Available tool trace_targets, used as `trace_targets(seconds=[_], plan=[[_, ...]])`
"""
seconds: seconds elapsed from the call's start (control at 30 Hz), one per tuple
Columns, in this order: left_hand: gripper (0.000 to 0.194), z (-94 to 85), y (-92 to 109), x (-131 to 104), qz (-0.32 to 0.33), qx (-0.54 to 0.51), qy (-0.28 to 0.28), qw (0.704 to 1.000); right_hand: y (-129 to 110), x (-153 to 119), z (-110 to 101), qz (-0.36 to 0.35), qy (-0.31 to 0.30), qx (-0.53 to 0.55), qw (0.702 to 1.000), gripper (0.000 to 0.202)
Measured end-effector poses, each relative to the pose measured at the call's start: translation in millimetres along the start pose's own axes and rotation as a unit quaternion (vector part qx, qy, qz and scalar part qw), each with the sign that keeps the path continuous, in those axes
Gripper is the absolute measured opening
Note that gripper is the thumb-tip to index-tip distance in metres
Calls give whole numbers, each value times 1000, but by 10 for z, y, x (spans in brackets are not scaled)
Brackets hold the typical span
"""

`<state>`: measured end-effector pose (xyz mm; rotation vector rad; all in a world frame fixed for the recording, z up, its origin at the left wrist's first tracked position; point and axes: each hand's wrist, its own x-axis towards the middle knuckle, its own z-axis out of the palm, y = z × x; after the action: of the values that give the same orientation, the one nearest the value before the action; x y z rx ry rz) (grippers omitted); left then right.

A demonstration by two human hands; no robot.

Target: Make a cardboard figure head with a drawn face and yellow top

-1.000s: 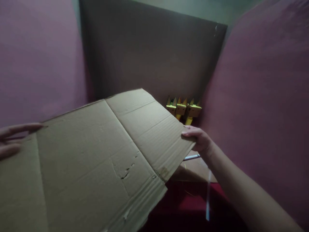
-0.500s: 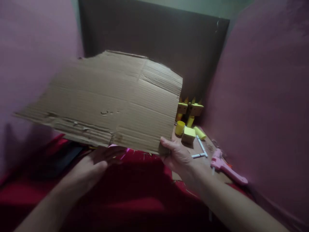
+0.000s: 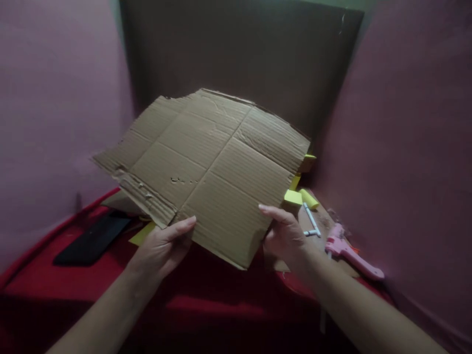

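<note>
A large, creased sheet of cardboard (image 3: 217, 162) with torn edges is held up, tilted, above the red-covered table. My left hand (image 3: 164, 248) grips its near edge, thumb on top and fingers underneath. On the right edge, my right hand (image 3: 285, 236) is closed with the thumb over the top face; its other fingers are partly hidden behind the sheet. A few small tears mark the cardboard's middle, and a ragged, folded strip runs along its left near edge.
Right of the sheet lie a pink glue gun (image 3: 352, 253), white sticks (image 3: 311, 220), a yellow paper roll (image 3: 309, 198) and a yellow-topped block (image 3: 293, 197). A dark flat object (image 3: 92, 239) rests at left on the red cloth (image 3: 47, 290). Pink sheets flank both sides.
My left hand has come up and taken hold of the cardboard's near edge. The sheet has swung round and shifted right, uncovering the dark flat object and covering some yellow pieces.
</note>
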<state>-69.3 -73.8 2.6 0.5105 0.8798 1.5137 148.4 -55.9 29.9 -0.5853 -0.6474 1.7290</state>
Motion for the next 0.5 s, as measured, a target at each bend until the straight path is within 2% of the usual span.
trace_targets(seconds=[0.2, 0.37, 0.5], plan=[[34, -34, 1, 24, 22, 18, -23, 999, -138, 123, -110, -15, -1, -19, 1000, 25], [20, -128, 42, 127, -35, 51, -22, 998, -62, 173, -264, 17, -14, -52, 998, 29], [22, -144, 93, 188, -21, 45, -13, 999, 19, 151, -312, 27, -15, -79, 996, 27]])
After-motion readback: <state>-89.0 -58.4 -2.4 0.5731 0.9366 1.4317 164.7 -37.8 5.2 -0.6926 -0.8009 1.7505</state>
